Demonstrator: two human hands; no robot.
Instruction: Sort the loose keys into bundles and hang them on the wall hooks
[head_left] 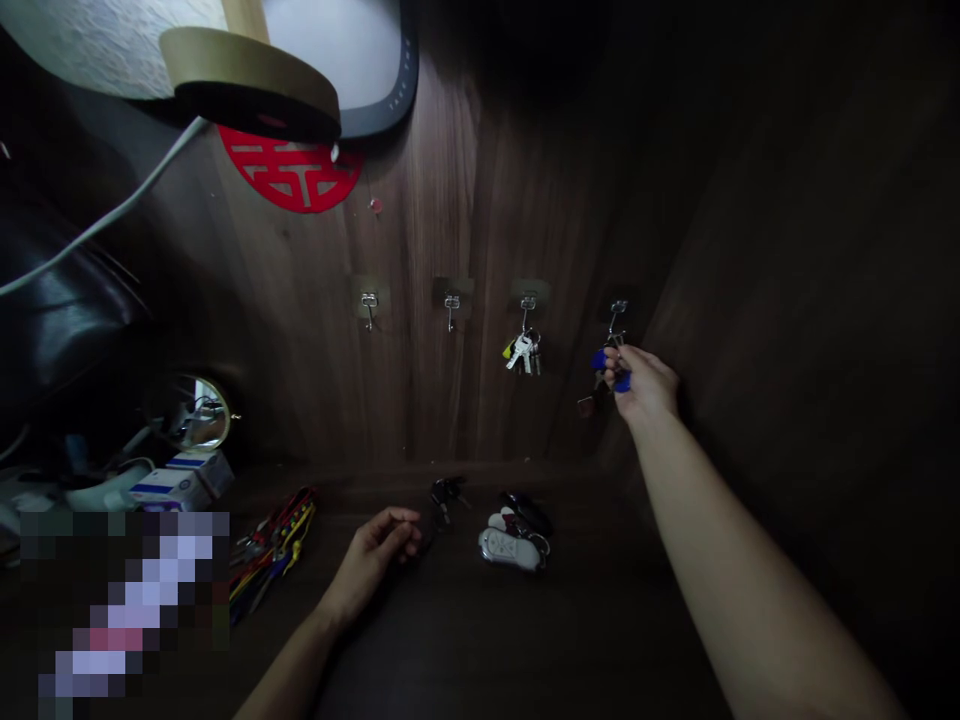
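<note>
Your right hand (643, 380) has its fingers closed on the blue-tagged keys (600, 360), just below the rightmost hook (618, 310). Your left hand (377, 543) is curled near the black keys (448, 490) on the bench (480, 640); I cannot tell whether its fingers grip anything. Silver keys (523, 352) hang from the next hook (528, 303). White-and-blue boxes (172, 487) stand at the left, their contents hidden.

Row of four hooks (451, 303) on the panel (405, 390), centre to right of the frame. One key bunch (523, 352) hangs from the third hook from the left; the right hand (646, 380), with a second bunch (599, 360), lies just below the fourth. Lower frame, left to right: cords (279, 538), left hand (379, 540), third bunch (445, 490), remote fob (510, 550). Left of frame: mirror (204, 415) above boxes (180, 482).
</note>
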